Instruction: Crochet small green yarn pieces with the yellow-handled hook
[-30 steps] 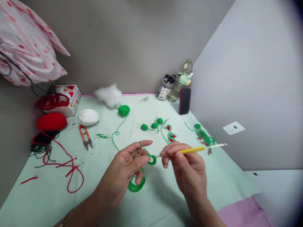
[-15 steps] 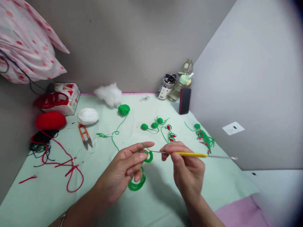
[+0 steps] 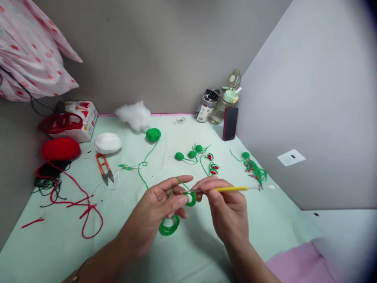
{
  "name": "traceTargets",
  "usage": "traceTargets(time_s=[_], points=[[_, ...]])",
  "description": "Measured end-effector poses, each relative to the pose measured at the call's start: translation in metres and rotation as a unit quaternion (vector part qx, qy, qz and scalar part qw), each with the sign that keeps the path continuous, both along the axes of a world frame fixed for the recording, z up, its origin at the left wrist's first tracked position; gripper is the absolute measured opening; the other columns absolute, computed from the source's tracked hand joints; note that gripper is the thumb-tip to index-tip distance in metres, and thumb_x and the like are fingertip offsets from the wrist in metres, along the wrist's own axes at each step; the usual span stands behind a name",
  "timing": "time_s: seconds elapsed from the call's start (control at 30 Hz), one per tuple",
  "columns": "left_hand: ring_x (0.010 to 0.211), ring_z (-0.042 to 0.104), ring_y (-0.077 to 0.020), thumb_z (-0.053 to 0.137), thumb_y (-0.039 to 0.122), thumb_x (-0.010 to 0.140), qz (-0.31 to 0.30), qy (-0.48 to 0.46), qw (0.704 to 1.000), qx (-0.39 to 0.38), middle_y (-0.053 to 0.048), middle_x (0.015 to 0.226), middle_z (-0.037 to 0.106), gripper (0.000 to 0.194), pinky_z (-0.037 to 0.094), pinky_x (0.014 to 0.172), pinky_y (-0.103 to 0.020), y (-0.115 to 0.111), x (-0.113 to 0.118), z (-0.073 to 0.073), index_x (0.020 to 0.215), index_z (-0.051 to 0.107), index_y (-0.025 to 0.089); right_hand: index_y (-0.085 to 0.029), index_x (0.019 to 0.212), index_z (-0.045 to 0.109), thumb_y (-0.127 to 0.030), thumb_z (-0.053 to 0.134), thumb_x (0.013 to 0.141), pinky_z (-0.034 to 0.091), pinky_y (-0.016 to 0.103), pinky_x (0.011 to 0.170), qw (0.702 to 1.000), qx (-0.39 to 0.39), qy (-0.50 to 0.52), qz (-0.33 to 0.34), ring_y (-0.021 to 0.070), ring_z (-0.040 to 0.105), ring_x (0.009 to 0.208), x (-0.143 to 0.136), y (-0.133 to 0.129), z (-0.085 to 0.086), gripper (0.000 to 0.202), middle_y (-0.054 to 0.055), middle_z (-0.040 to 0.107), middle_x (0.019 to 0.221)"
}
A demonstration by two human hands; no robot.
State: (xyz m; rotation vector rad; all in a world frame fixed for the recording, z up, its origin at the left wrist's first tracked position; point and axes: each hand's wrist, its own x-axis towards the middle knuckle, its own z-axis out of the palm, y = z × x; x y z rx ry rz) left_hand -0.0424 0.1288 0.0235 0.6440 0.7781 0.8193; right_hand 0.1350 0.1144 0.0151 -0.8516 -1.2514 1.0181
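Observation:
My left hand (image 3: 163,204) pinches a small green crochet ring (image 3: 193,199) between thumb and fingers, with green yarn running over its raised index finger. In my right hand (image 3: 226,208) is a crochet hook with a yellow handle (image 3: 231,189), its metal tip reaching through to the left by the ring's upper edge. A looped bundle of green yarn (image 3: 169,228) hangs below my left hand. From the green yarn ball (image 3: 153,135) a strand leads down toward the left hand.
Orange thread snips (image 3: 104,168), a white yarn ball (image 3: 108,143) and a red yarn ball (image 3: 61,148) lie at left. White stuffing (image 3: 134,115) sits at the back. Small green crochet balls (image 3: 192,154) and watermelon pieces (image 3: 214,169) lie beyond my hands; a phone (image 3: 230,124) leans at back right.
My right hand has moved left, bringing the hook further across the ring and closer to my left hand. The ring has shifted slightly right.

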Motion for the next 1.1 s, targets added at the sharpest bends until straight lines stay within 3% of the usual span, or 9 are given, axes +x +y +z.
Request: traceTargets(time_s=[0.13,0.33,0.5,0.63,0.7,0.77,0.87,0.97,1.1], points=[[0.064,0.059,-0.0083,0.085,0.033,0.084,0.001,0.014,1.0,0.003,0.001,0.09,0.064,0.031,0.044,0.063,-0.023,-0.001,-0.004,0.0,0.115,0.084,0.03,-0.026,0.101,0.077,-0.032,0.058,0.108,0.061,0.027,0.065,0.999,-0.03,0.026,0.019,0.0131,0.071,0.067,0.004,-0.001,0.003,0.021,0.002,0.078,0.089],[0.063,0.056,-0.0086,0.091,0.031,0.08,0.048,-0.022,0.998,-0.015,0.004,0.08,0.06,0.045,0.049,0.066,-0.023,-0.003,0.0,0.001,0.124,0.08,0.028,-0.036,0.114,0.079,-0.025,0.078,0.094,0.066,0.036,0.075,0.962,0.075,-0.255,-0.065,0.0244,0.078,0.085,0.002,-0.014,-0.006,0.023,0.003,0.082,0.095],[0.049,0.022,-0.0031,0.092,0.03,0.078,0.016,-0.078,0.993,-0.082,0.01,0.065,0.047,0.043,0.041,0.052,-0.02,0.001,0.0,0.003,0.118,0.081,0.017,-0.032,0.11,0.08,-0.021,0.069,0.099,0.066,0.037,0.071,0.971,0.106,-0.199,-0.086,0.0225,0.076,0.081,0.002,-0.006,0.0,0.019,0.005,0.081,0.096],[0.049,0.034,-0.0027,0.092,0.027,0.077,0.062,-0.027,0.997,-0.023,0.006,0.081,0.06,0.047,0.043,0.051,-0.021,0.001,0.001,0.006,0.122,0.078,0.023,-0.026,0.102,0.08,-0.025,0.059,0.106,0.058,0.029,0.054,0.998,0.043,-0.026,-0.038,0.0144,0.067,0.062,0.004,0.001,0.005,0.022,0.005,0.075,0.086],[0.051,0.045,-0.005,0.093,0.029,0.077,0.069,-0.003,0.998,0.007,0.006,0.08,0.061,0.054,0.042,0.05,-0.021,-0.002,0.004,0.006,0.128,0.075,0.025,-0.027,0.103,0.082,-0.022,0.062,0.104,0.058,0.029,0.057,0.995,0.056,-0.075,-0.028,0.0157,0.069,0.069,0.003,0.001,0.0,0.02,0.005,0.075,0.09],[0.054,0.052,-0.007,0.091,0.032,0.08,0.063,0.006,0.998,0.016,0.007,0.073,0.057,0.058,0.039,0.05,-0.02,-0.005,0.005,0.004,0.135,0.071,0.025,-0.03,0.114,0.082,-0.014,0.066,0.1,0.061,0.032,0.069,0.966,0.13,-0.212,-0.071,0.0194,0.073,0.086,0.002,-0.003,-0.008,0.027,0.007,0.076,0.101],[0.048,0.038,-0.0037,0.087,0.032,0.085,0.04,-0.024,0.999,-0.028,0.01,0.063,0.047,0.056,0.035,0.048,-0.018,-0.004,0.004,0.002,0.137,0.071,0.021,-0.033,0.129,0.077,-0.008,0.067,0.096,0.062,0.036,0.077,0.911,0.226,-0.329,-0.106,0.0226,0.074,0.097,0.002,-0.006,-0.016,0.043,0.009,0.078,0.113],[0.048,0.019,-0.0018,0.086,0.025,0.086,0.022,-0.072,0.994,-0.081,0.01,0.065,0.044,0.045,0.032,0.046,-0.015,0.001,0.0,0.001,0.129,0.077,0.016,-0.029,0.119,0.079,-0.011,0.061,0.101,0.061,0.036,0.073,0.953,0.167,-0.229,-0.105,0.0207,0.072,0.086,0.005,-0.003,-0.011,0.031,0.007,0.078,0.098],[0.047,0.02,0.0002,0.083,0.021,0.087,0.024,-0.069,0.995,-0.062,0.005,0.078,0.054,0.032,0.03,0.042,-0.014,0.005,-0.002,-0.001,0.119,0.081,0.019,-0.024,0.097,0.081,-0.029,0.065,0.103,0.055,0.031,0.057,0.997,0.027,-0.015,-0.07,0.0156,0.063,0.062,0.007,0.004,-0.002,0.017,0.005,0.074,0.082]])
